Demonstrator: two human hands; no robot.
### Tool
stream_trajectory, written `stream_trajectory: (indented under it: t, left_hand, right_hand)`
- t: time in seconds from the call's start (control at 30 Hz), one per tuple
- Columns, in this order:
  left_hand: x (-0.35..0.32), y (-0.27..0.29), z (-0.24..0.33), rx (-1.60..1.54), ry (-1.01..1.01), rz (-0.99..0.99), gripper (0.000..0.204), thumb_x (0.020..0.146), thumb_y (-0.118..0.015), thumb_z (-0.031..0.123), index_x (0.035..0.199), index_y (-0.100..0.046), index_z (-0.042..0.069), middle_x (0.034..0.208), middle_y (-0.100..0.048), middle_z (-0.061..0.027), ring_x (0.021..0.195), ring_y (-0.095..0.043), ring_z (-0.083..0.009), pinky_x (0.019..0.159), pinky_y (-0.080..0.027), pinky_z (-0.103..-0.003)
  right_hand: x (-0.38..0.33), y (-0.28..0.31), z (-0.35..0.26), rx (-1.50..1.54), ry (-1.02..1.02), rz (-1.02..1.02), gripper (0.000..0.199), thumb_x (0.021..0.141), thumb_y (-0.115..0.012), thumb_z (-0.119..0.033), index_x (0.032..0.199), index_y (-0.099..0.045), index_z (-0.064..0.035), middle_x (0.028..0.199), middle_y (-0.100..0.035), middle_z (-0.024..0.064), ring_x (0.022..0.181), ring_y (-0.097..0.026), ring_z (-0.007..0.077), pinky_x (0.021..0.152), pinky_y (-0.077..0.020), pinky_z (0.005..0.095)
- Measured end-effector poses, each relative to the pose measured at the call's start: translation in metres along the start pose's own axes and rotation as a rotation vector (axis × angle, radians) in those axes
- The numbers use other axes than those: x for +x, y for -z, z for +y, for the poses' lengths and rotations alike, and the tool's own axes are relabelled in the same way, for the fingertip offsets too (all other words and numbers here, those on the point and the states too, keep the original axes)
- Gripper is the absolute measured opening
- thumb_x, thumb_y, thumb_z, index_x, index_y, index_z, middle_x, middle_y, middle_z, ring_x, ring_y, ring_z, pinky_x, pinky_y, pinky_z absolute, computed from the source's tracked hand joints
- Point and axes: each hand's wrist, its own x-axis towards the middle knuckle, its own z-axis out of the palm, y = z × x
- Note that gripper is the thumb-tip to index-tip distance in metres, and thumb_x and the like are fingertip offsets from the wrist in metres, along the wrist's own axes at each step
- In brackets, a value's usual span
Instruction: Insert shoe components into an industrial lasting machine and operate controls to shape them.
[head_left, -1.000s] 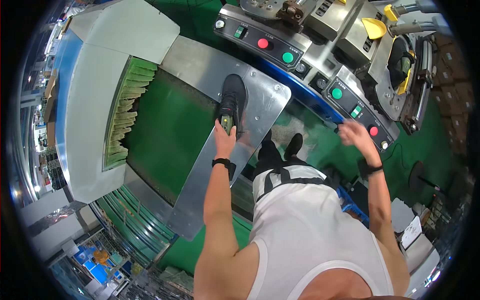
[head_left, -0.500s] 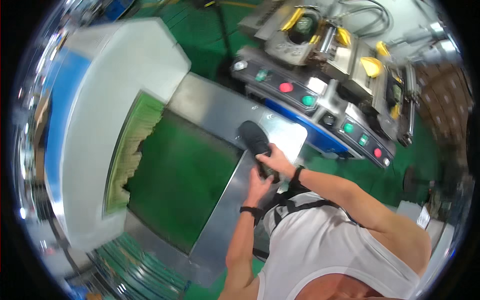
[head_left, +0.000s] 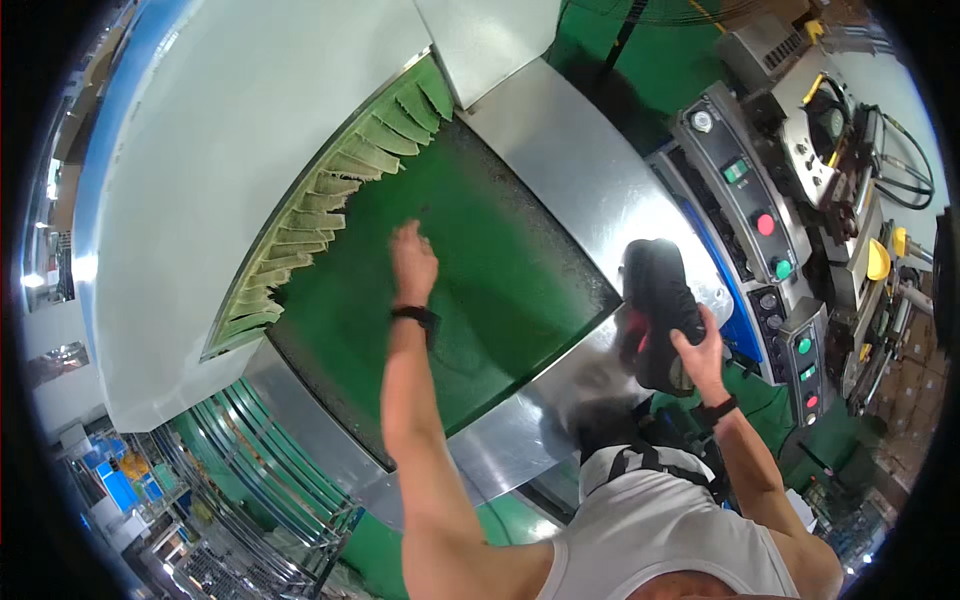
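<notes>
A black shoe (head_left: 660, 285) is in my right hand (head_left: 703, 352), which grips it near its lower end, with the thumb across it. The shoe is over the metal rim at the right corner of a green conveyor belt (head_left: 480, 290). A small reddish patch shows beside the shoe's left edge; what it belongs to is unclear. My left hand (head_left: 415, 262) reaches out above the belt, its fingers slightly bent and partly apart, with nothing visible in them. Whether it touches the belt I cannot tell.
At left, a large white machine housing (head_left: 280, 110) has an opening hung with a frayed green strip curtain (head_left: 330, 200). A metal frame (head_left: 570, 120) borders the belt. To the right stands a machine with button panels (head_left: 745, 185). Metal rails (head_left: 250, 450) lie at lower left.
My left hand has let go of the shoe and moved left over the belt. My right hand keeps the shoe. The view has shifted, bringing the curtained opening closer.
</notes>
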Motion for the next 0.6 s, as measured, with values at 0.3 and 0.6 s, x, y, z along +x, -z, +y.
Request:
stream_trajectory:
  t: [0.3, 0.6]
  left_hand:
    - [0.198, 0.102, -0.17, 0.377, 0.478, -0.333, 0.054, 0.096, -0.051, 0.042, 0.133, -0.06, 0.004, 0.137, -0.059, -0.0249, 0.127, -0.053, -0.0451, 0.102, -0.044, -0.048]
    - [0.229, 0.07, -0.323, 0.007, 0.423, -0.4, 0.063, 0.093, -0.058, 0.052, 0.136, -0.061, 0.006, 0.142, -0.06, -0.0131, 0.129, -0.057, -0.0289, 0.106, -0.044, -0.045]
  right_hand:
    - [0.04, -0.037, -0.002, -0.297, 0.252, 0.163, 0.071, 0.077, -0.079, -0.009, 0.14, -0.047, 0.001, 0.129, -0.058, 0.0204, 0.121, -0.058, 0.0319, 0.106, -0.0438, 0.0407]
    - [0.04, -0.037, 0.003, -0.171, 0.085, 0.108, 0.074, 0.076, -0.077, -0.01, 0.141, -0.044, 0.0025, 0.13, -0.053, 0.0195, 0.123, -0.054, 0.0321, 0.108, -0.0421, 0.0409]
